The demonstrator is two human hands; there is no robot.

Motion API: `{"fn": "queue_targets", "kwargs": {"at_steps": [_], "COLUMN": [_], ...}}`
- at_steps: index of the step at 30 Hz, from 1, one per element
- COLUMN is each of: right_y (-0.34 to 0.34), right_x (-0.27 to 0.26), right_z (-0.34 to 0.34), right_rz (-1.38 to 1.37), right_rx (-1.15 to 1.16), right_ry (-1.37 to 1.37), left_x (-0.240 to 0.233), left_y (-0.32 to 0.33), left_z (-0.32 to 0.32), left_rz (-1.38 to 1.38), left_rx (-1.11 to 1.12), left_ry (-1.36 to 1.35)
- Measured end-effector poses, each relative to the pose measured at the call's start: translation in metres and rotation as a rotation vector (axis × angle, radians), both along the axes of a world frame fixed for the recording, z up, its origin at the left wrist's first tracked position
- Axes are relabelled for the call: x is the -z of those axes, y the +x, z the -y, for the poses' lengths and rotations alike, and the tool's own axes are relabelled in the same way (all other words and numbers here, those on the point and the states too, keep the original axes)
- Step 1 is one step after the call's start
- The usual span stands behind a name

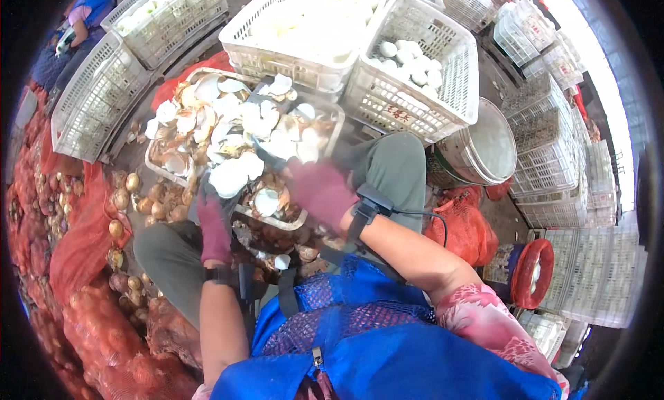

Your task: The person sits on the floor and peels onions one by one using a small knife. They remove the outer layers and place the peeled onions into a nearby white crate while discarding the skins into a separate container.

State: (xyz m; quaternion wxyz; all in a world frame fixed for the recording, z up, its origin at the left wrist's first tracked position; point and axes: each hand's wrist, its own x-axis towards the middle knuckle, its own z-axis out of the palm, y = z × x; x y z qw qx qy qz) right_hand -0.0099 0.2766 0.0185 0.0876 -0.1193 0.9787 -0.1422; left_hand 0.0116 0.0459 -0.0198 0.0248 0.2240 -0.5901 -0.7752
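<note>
My left hand (215, 221), in a maroon glove with dark fingers, is closed around a pale peeled onion (228, 179) that looks washed out by glare. My right hand (319, 192), gloved alike and blurred by motion, is just right of it with its dark fingers stretched toward the peels. Whether it grips anything is unclear. Beneath both hands lies a shallow pale plastic tray (338, 128), heaped with white onion layers (225, 107) and brown skins (199, 122). A piece of white onion (267, 202) rests among skins at the tray's near end.
Crates of peeled onions (410, 109) stand ahead, beside a white bucket (493, 140). Unpeeled onions (155, 200) and red mesh sacks (114, 327) cover the left floor. Stacked crates (544, 156) line the right, near another red mesh sack (464, 223). Another person (85, 16) sits at far left.
</note>
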Motion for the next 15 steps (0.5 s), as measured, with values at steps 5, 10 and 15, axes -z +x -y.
{"fn": "queue_targets", "kwargs": {"at_steps": [5, 10, 15], "right_y": [0.004, 0.029, 0.031], "right_x": [0.006, -0.043, -0.021], "right_z": [-0.026, -0.026, -0.013], "right_rz": [-0.094, -0.229, -0.244], "right_rx": [-0.146, -0.035, -0.157], "right_ry": [-0.064, -0.18, -0.245], "left_x": [0.004, 0.012, -0.002], "left_y": [-0.001, -0.003, -0.006], "left_z": [0.006, 0.016, -0.004], "left_rz": [0.032, 0.115, 0.02], "left_rx": [0.003, -0.052, -0.046], "left_ry": [-0.003, -0.103, -0.104]}}
